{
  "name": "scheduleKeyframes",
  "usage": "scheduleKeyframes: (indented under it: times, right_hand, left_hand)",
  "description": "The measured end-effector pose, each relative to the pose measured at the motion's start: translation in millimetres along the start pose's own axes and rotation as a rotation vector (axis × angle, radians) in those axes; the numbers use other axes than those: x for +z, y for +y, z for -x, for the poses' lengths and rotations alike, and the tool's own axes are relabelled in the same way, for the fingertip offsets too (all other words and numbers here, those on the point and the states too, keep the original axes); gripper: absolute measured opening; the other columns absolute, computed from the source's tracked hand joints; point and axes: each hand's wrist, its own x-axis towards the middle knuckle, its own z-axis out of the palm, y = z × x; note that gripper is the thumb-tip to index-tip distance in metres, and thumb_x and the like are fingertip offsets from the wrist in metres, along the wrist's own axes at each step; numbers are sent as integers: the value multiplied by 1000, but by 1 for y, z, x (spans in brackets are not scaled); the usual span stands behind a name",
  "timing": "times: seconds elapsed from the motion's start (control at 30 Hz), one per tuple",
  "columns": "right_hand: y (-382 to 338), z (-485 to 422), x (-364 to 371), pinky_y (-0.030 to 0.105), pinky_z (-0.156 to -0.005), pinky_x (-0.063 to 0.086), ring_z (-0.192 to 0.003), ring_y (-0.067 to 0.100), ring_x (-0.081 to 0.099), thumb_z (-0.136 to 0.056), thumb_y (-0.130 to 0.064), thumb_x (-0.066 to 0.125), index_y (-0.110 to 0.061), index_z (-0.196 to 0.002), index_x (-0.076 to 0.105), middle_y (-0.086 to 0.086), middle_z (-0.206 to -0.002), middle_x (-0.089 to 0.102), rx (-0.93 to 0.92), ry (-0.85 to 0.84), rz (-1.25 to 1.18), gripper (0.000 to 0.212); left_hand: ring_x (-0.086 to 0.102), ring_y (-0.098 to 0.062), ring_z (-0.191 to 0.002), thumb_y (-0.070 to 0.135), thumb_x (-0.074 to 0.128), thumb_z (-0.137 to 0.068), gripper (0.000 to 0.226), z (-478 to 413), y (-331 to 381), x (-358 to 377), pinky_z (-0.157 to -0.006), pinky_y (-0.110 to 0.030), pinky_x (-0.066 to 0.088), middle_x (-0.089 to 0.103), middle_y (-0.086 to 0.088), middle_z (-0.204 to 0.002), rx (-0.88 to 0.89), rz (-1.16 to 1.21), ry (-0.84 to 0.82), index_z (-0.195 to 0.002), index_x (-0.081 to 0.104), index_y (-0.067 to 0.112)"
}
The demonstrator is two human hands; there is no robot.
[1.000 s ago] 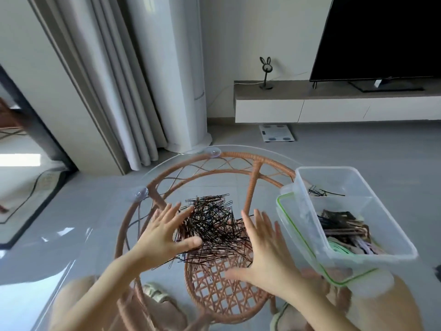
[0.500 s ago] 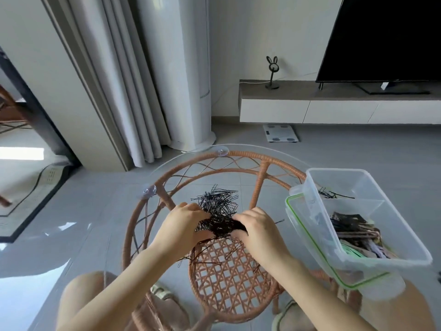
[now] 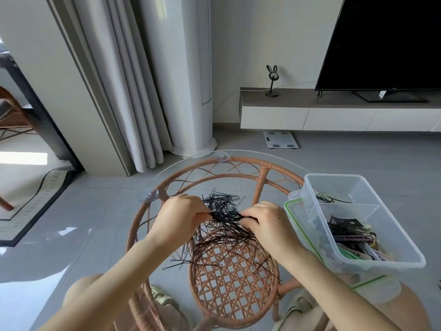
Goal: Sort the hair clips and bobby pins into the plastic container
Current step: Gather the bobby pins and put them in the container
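**Both hands closed on a bunch of bobby pins**

The left hand [image 3: 177, 217] and the right hand [image 3: 267, 223] faced each other over the glass tabletop [image 3: 114, 237], fingers curled tight around opposite ends of one dark bundle of bobby pins [image 3: 224, 215]. More pins fanned out above the knuckles and spilled loose below the hands, over the wicker frame [image 3: 235, 283] beneath. The plastic container [image 3: 403, 244] stood just right of the right hand, hair clips [image 3: 348, 231] in its near compartment.

Between my two hands lies a tangled heap of thin black metal bobby pins [image 3: 224, 225], strays fanned toward me. Right of my right hand: clear rectangular plastic container [image 3: 396, 237], dark and pastel hair clips [image 3: 350, 235] inside.
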Motion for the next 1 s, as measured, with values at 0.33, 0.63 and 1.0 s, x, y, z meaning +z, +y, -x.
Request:
scheduleKeyframes:
  times: [0.33,0.63,1.0]
  right_hand:
    - [1,-18,-41,3,-68,43,-72,12,66,-76,-16,72,-11,-90,73,2,-87,74,86,-41,-113,15]
    - [8,-32,-71,9,-66,42,-72,-3,60,-72,-20,75,-15,-87,74,-6,-80,70,113,-18,-145,15]
    - [56,-36,-157,-1,-57,39,-58,-12,58,-69,-14,77,-17,-78,74,-16,-66,66,173,158,-117,10]
  left_hand:
    - [53,9,-49,20,74,-74,6,-10,8,-28,-59,-9,41,65,13,-68,-143,118,139,-80,76,20]
    - [63,-9,-58,18,75,-73,6,-14,13,-44,-64,-26,53,74,5,-75,-219,137,215,-79,77,20]
    - [57,6,-42,17,74,-75,7,-33,40,-48,-45,-5,38,69,3,-75,-233,202,204,-82,76,18]
